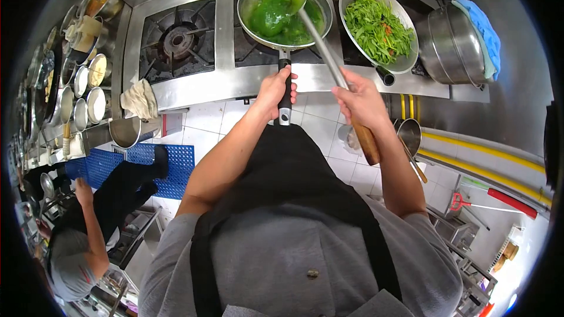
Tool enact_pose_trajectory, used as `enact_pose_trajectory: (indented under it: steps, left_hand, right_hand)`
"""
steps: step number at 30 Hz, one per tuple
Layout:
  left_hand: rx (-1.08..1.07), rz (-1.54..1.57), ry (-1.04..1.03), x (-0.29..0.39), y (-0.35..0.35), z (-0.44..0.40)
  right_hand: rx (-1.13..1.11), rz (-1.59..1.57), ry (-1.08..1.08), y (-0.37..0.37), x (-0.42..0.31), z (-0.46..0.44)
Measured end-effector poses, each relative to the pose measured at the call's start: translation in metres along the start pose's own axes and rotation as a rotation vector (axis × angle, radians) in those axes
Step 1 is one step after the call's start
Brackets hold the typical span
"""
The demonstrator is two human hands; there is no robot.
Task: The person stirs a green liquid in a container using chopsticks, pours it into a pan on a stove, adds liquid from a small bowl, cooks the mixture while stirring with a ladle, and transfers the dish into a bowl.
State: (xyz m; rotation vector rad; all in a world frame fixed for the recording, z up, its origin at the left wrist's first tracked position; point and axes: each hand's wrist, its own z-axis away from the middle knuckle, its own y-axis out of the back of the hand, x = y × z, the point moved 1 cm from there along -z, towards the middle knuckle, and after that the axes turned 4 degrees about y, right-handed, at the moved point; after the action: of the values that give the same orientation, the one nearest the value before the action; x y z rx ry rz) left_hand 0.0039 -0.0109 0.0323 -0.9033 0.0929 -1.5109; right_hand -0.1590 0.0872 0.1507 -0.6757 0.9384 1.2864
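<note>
My left hand (pixel 275 92) is wrapped round the black handle of a frying pan (pixel 276 45), which sits on a stove burner. Bright green leaves in liquid fill the pan. In my right hand (pixel 361 98) is a long ladle (pixel 323 44), gripped by its shaft just above the wooden end. The ladle's round bowl is over the far side of the pan, with green liquid in or beneath it; I cannot tell which. Right of it, a second pan (pixel 411 53) holds chopped green leaves (pixel 376 26) with a few orange-red bits.
Left of the pan is a bare burner (pixel 178 41). A lidded metal pot (pixel 449 41) with a blue cloth (pixel 479 29) stands far right. Several small bowls (pixel 96 105) and a folded cloth (pixel 140 98) are at left. A co-worker (pixel 76 246) is near a blue mat (pixel 176 161).
</note>
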Motion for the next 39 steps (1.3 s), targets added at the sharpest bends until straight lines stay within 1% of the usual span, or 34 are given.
enact_pose_trajectory:
  steps: [2,3,4,6,7,8,11,12,14,15,18,19,20,22,23,24,26,27,28,30,31,32,34,36,39]
  left_hand:
    - [0.01,-0.035,-0.011,-0.006,0.003,-0.004]
    - [0.022,-0.046,-0.017,-0.009,0.003,-0.006]
    - [0.016,-0.04,-0.013,-0.011,0.003,-0.007]
    - [0.005,-0.016,-0.031,-0.015,0.005,-0.01]
    - [-0.004,-0.008,-0.043,-0.017,0.007,-0.012]
    - [-0.011,-0.004,-0.038,-0.017,0.007,-0.012]
    - [0.012,-0.005,-0.05,-0.017,0.006,-0.009]
    - [0.012,-0.009,-0.048,-0.018,0.006,-0.009]
    - [0.028,0.011,-0.058,-0.018,0.002,-0.008]
    - [0.014,0.012,-0.065,-0.015,0.001,-0.01]
    - [0.037,-0.037,-0.084,-0.011,-0.007,-0.011]
    - [0.043,-0.053,-0.082,-0.012,-0.008,-0.013]
    - [0.039,-0.072,-0.076,-0.013,-0.009,-0.013]
    - [0.055,-0.093,-0.106,-0.014,-0.013,-0.012]
    - [0.054,-0.083,-0.071,-0.012,-0.014,-0.01]
    - [0.052,-0.09,-0.073,-0.011,-0.014,-0.01]
    - [0.045,-0.057,-0.053,-0.009,-0.011,-0.009]
    - [0.051,-0.051,-0.058,-0.008,-0.01,-0.009]
    - [0.061,-0.073,-0.053,-0.009,-0.008,-0.008]
    - [0.08,-0.084,-0.047,-0.011,-0.003,-0.008]
    - [0.073,-0.096,-0.056,-0.013,0.0,-0.009]
    - [0.065,-0.109,-0.065,-0.014,0.003,-0.01]
    - [0.058,-0.092,-0.071,-0.016,0.005,-0.011]
    - [0.046,-0.085,-0.073,-0.016,0.005,-0.01]
    - [0.049,-0.093,-0.062,-0.014,0.004,-0.008]
  right_hand:
    - [0.107,0.187,0.091,0.007,-0.006,0.01]
    - [0.142,0.339,0.04,0.01,-0.017,0.016]
    - [0.145,0.345,0.035,0.015,-0.015,0.015]
    - [0.265,0.742,0.323,0.028,-0.006,0.004]
    - [0.303,0.861,0.494,0.034,0.003,-0.005]
    - [0.306,0.868,0.488,0.035,0.007,-0.012]
    - [0.332,1.235,0.293,0.033,0.021,-0.031]
    - [0.334,1.232,0.29,0.031,0.026,-0.03]
    - [0.316,1.262,0.104,0.021,0.03,-0.031]
    - [0.317,1.257,0.112,0.013,0.031,-0.026]
    - [0.311,0.808,0.118,-0.023,0.034,0.013]
    - [0.168,0.399,-0.105,-0.038,-0.006,0.028]
    - [0.112,-0.014,-0.124,-0.03,-0.007,0.025]
    - [-0.157,-0.515,-0.257,0.0,-0.016,0.015]
    - [-0.106,-0.913,-0.35,0.0,-0.014,0.009]
    - [-0.106,-0.918,-0.344,-0.004,-0.013,0.01]
    - [-0.008,-0.439,-0.126,-0.013,-0.012,0.015]
    - [0.014,-0.216,-0.073,-0.018,-0.01,0.017]
    - [0.003,-0.211,-0.075,-0.024,-0.01,0.021]
    - [0.115,0.082,0.042,-0.029,-0.011,0.028]
    - [0.187,0.179,0.056,-0.027,-0.009,0.028]
    - [0.179,0.183,0.055,-0.023,-0.006,0.027]
    - [0.292,0.426,0.189,-0.012,-0.003,0.023]
    - [0.311,0.515,0.34,0.0,0.001,0.013]
    - [0.384,0.883,0.385,0.008,-0.001,0.004]
